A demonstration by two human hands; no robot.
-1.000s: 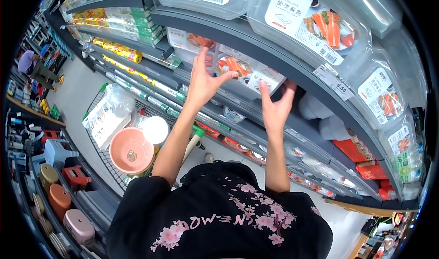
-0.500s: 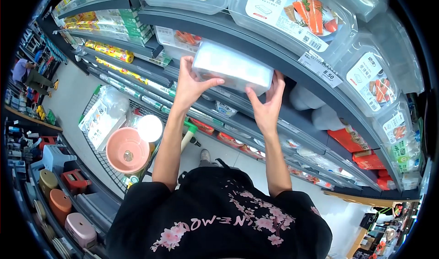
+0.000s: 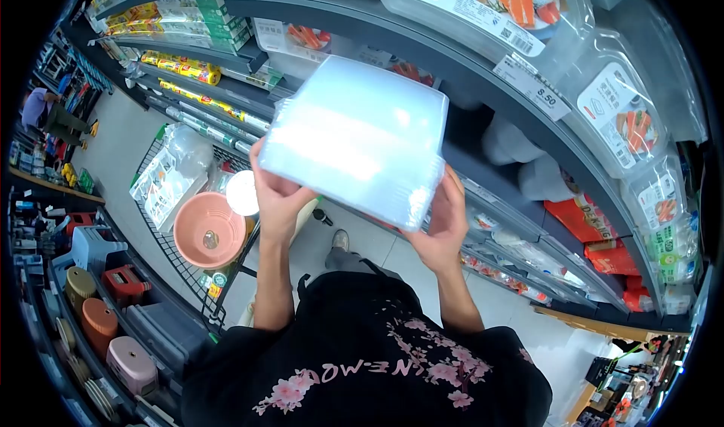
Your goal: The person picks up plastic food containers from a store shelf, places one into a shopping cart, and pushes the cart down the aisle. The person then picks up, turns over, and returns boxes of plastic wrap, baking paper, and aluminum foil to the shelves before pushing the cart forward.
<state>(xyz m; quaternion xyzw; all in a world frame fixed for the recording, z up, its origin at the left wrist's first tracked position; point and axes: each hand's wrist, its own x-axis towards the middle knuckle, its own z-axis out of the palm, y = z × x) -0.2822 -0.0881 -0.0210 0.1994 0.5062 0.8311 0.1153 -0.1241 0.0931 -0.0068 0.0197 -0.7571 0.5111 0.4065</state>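
Note:
A translucent plastic container pack (image 3: 354, 136) is held up in front of the shelves, tilted, with glare on its broad face. My left hand (image 3: 277, 199) grips its lower left corner, thumb at the near edge. At the lower right corner my right hand (image 3: 441, 227) grips it, thumb along the near edge and fingers up the side. Similar packs with salmon-picture labels (image 3: 302, 38) sit on the shelf behind it. Larger labelled boxes (image 3: 490, 12) stand on the shelf above.
A price tag (image 3: 532, 86) reads 8.50 on the shelf edge. On the left is a wire shopping cart (image 3: 162, 247) with a pink basin (image 3: 210, 229), a white round item (image 3: 243, 193) and bagged goods. Farther off, a person (image 3: 53, 118) in purple stands in the aisle.
The container pack has come out of the lower shelf, held by both hands, and moved down toward me. Its broad translucent face now shows instead of its label.

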